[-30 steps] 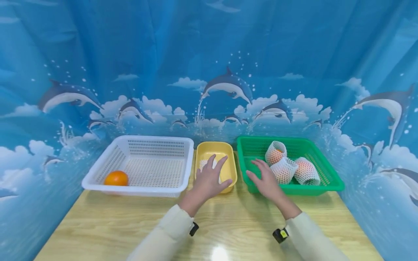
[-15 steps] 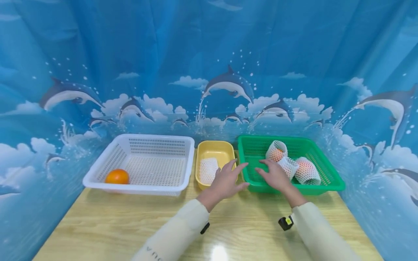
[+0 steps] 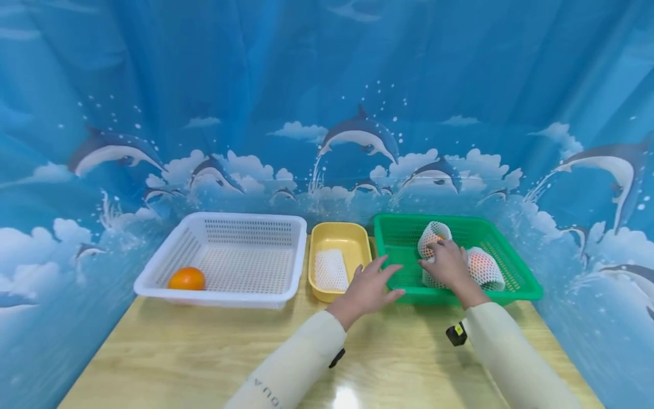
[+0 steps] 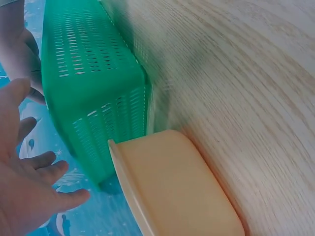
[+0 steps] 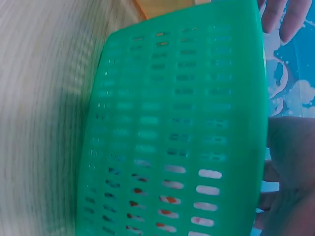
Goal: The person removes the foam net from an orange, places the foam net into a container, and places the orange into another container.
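Note:
My right hand point(image 3: 448, 266) is over the green basket point(image 3: 403, 295), its fingers bent loosely above a fruit in a white foam net point(image 3: 431, 279). That fruit is mostly hidden under the hand, and contact is unclear. Behind it sits another netted orange fruit point(image 3: 432, 234), close to the fingertips. To the right lies a third netted fruit point(image 3: 485, 270). My left hand point(image 3: 367, 288) hovers with spread fingers between the yellow tray point(image 3: 327, 296) and the green basket, holding nothing. In the left wrist view its fingers point(image 4: 47, 172) are apart from the tray.
An empty foam net point(image 3: 331, 269) lies in the yellow tray. At the left stands a white basket point(image 3: 214, 296) with a bare orange point(image 3: 187, 279) in its near left corner. Wooden table point(image 3: 204, 352) extends in front; a dolphin-print curtain point(image 3: 245, 102) hangs behind.
My left hand has moved right, off the yellow tray, uncovering the foam net. My right hand has moved right inside the green basket, from the bare left part to over the netted fruit.

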Demonstrator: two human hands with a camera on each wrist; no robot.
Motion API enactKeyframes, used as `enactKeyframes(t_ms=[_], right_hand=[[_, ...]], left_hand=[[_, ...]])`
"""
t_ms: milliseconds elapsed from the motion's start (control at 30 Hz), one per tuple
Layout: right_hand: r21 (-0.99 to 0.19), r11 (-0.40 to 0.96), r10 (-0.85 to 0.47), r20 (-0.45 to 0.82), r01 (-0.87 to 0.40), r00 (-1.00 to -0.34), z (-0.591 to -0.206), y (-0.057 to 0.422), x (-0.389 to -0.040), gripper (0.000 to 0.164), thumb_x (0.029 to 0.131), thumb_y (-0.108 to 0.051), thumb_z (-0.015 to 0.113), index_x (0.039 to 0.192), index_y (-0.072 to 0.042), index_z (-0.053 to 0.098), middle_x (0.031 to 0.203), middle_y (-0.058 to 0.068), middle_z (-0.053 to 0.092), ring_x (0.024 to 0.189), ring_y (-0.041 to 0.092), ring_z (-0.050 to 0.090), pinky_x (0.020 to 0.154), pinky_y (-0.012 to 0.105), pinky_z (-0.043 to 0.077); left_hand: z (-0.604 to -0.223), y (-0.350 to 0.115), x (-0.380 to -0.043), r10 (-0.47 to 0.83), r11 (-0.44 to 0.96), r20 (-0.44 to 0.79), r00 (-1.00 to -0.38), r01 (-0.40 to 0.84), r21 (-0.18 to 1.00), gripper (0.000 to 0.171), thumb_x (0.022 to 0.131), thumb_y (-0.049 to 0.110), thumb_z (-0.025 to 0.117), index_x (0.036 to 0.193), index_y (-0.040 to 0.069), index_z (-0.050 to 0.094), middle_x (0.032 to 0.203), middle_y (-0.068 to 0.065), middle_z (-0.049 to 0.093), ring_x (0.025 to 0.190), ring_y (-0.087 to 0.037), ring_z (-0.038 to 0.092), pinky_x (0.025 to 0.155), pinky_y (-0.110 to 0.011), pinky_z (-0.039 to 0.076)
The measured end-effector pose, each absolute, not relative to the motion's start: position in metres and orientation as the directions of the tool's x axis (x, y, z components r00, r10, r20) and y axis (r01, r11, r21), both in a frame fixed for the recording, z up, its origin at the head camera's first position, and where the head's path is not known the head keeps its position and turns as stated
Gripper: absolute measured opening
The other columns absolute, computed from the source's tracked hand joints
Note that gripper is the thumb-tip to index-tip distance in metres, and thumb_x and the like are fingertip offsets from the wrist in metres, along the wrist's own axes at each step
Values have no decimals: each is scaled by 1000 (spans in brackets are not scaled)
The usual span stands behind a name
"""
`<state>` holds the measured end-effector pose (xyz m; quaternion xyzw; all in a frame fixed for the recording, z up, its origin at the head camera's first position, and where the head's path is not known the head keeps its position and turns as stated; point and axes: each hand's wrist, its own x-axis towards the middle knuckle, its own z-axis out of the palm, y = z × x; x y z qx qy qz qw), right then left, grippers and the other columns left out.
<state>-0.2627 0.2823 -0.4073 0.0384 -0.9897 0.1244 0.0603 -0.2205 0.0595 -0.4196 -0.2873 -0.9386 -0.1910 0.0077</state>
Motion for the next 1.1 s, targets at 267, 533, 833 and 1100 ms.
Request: enactKeyframes(t_ms=[267, 533, 833, 1100], right_hand=[[-276, 957, 85, -11, 84, -996, -404, 292, -271, 70, 89, -39, 67, 141, 2, 43, 144, 34, 31, 130, 54, 28, 94, 77, 29], [-381, 910, 155, -61, 166, -986, -405, 294, -271, 90, 85, -33, 72, 150, 1, 21, 148, 39, 6, 123, 65, 24, 86, 74, 37], [-424, 885, 173, -84, 192, -981, -405, 291, -270, 94, 88, -27, 71, 147, 9, 8, 134, 45, 20, 107, 61, 43, 76, 63, 46], [-375, 915, 58, -235, 146, -970, -407, 298, -267, 79, 88, -27, 70, 142, 12, 28, 136, 45, 29, 123, 58, 32, 93, 66, 40]], left_hand=[[-426, 67, -226, 509, 789, 97, -855, 509, 344, 56, 95, 55, 52, 145, 32, 44, 156, -1, 32, 144, -19, 28, 113, -53, 29], [-428, 67, -228, 507, 794, 88, -858, 504, 340, 50, 96, 55, 50, 138, 28, 52, 154, 0, 35, 144, -19, 27, 114, -51, 29], [-432, 70, -230, 496, 810, 110, -861, 505, 300, 41, 99, 52, 46, 126, 25, 62, 152, 0, 40, 142, -19, 32, 112, -51, 32], [-430, 69, -229, 501, 807, 124, -856, 514, 291, 41, 97, 53, 48, 123, 24, 64, 151, 0, 42, 141, -18, 34, 113, -47, 33]])
